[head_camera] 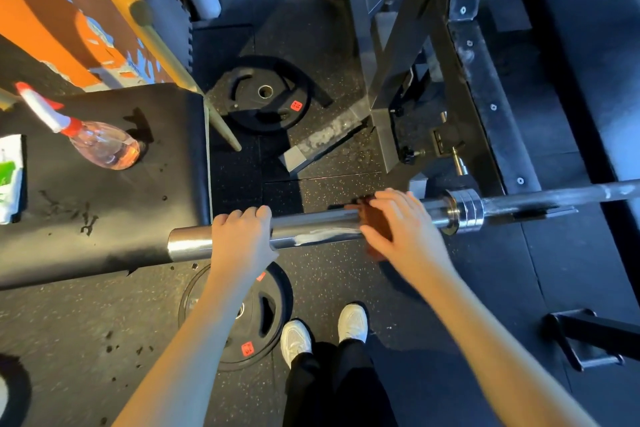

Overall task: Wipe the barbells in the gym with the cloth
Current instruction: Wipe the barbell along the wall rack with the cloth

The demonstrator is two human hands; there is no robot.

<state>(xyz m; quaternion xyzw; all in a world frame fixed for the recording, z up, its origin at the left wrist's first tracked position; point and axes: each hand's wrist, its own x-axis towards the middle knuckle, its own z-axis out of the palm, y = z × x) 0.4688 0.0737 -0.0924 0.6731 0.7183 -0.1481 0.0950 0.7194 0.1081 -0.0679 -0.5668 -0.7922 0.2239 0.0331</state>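
Our left hand [242, 239] grips the barbell [311, 227] near its shiny end. Its fingers are curled over the top of the bar. Our right hand [401, 229] lies on the brown cloth [375, 218] and presses it onto the same bar. Those fingers are almost straight and spread a little, and they reach over the far side of the bar. A bit of the cloth hangs down under the palm. Between our two thumbs the bar has a white smear [325, 236] on it. Just past the right hand sits the thick silver collar [464, 213] of the bar. Far out past the left fingers, a spray bottle [100, 144] with pink water sits on a black pad [104, 218]. One black weight plate [263, 94] lies on the floor beyond our fingers. Another plate [258, 322] lies under our left arm, near our white shoes [294, 340].
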